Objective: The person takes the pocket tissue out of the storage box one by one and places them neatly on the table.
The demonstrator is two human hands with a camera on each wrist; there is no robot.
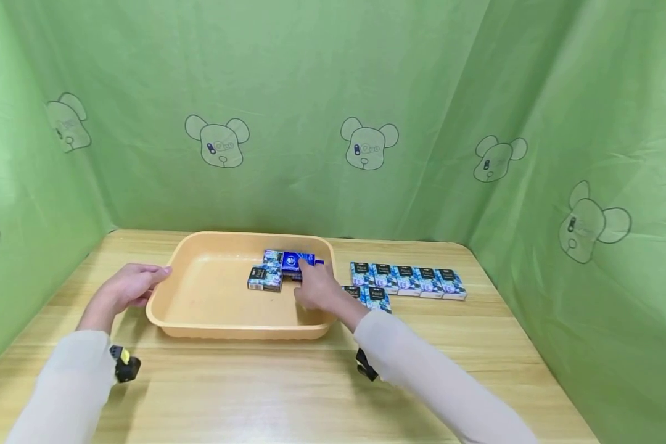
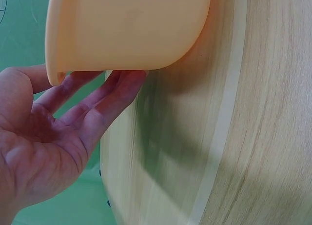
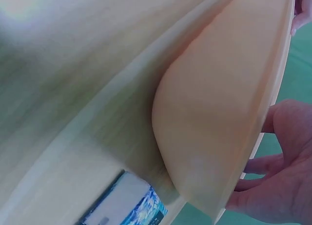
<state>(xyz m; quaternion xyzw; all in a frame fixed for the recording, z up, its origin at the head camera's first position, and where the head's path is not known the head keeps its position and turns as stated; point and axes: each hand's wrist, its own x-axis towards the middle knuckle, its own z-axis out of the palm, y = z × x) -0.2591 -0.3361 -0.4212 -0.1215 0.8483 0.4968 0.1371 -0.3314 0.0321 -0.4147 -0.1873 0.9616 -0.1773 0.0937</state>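
Your left hand (image 1: 132,285) pinches the tray (image 1: 238,327) rim, left of centre; your right hand (image 1: 317,287) is at the blue pack (image 1: 291,260), mid-frame, grip unclear. Probably positioning it; next needs gentle settling.

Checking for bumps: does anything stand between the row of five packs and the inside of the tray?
Yes: the raised right wall of the tray stands between its inside and the row of five packs. The right hand is inside, its wrist over the nearer part of that wall. I see nothing else between.
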